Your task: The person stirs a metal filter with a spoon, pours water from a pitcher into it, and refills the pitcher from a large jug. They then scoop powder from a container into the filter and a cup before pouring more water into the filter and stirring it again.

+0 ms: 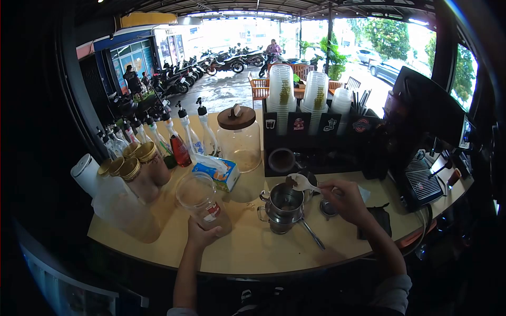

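Observation:
My left hand is wrapped around the lower part of a clear plastic jar with a red and white label. The jar is tilted with its open mouth facing up, and brownish contents show low inside it. A white plastic spoon is gripped by its handle in my right hand. Brown powder sits in the spoon's bowl, over the rim of a shiny metal cup with a side handle. This cup seems to rest on another metal vessel. A metal spoon handle lies beside them.
A tissue box and a wooden-lidded glass jar stand behind. Pump bottles and gold-lidded jars line the left. Stacked plastic cups top a black organizer. An espresso machine stands right.

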`<move>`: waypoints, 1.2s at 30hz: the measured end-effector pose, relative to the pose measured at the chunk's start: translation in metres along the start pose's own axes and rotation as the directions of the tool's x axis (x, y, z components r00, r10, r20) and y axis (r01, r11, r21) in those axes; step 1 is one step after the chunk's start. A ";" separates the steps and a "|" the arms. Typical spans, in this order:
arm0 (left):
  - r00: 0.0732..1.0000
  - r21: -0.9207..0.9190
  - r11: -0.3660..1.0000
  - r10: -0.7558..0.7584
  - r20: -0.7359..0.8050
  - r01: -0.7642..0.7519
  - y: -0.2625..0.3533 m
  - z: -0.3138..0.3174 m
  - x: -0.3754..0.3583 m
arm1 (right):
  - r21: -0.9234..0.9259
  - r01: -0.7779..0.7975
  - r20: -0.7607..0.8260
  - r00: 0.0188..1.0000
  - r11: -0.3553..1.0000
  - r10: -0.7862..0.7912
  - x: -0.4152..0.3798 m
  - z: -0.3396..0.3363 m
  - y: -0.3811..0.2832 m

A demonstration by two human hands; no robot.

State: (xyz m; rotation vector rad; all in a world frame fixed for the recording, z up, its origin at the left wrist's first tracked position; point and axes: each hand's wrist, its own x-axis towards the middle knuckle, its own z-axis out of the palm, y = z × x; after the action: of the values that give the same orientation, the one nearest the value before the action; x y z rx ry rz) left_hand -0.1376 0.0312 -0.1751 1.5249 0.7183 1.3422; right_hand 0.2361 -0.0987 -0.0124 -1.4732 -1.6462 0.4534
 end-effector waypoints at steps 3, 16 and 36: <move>1.000 0.005 1.000 0.021 0.005 -0.021 -0.001 0.000 0.000 | 0.019 0.107 -0.037 0.994 0.994 -0.107 -0.002 0.002 0.003; 1.000 -0.070 0.997 -0.020 0.023 0.022 -0.002 0.000 0.000 | 0.021 0.104 -0.068 0.992 0.994 -0.102 -0.012 0.003 0.002; 1.000 0.004 1.000 0.010 -0.007 -0.010 -0.005 -0.001 -0.002 | 0.157 -0.061 0.042 0.998 0.986 0.055 -0.012 0.006 -0.032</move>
State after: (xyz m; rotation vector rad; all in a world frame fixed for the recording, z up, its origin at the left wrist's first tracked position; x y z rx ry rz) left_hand -0.1380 0.0316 -0.1807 1.5298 0.7187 1.3548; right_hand 0.2110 -0.1155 0.0041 -1.4048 -1.5620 0.6329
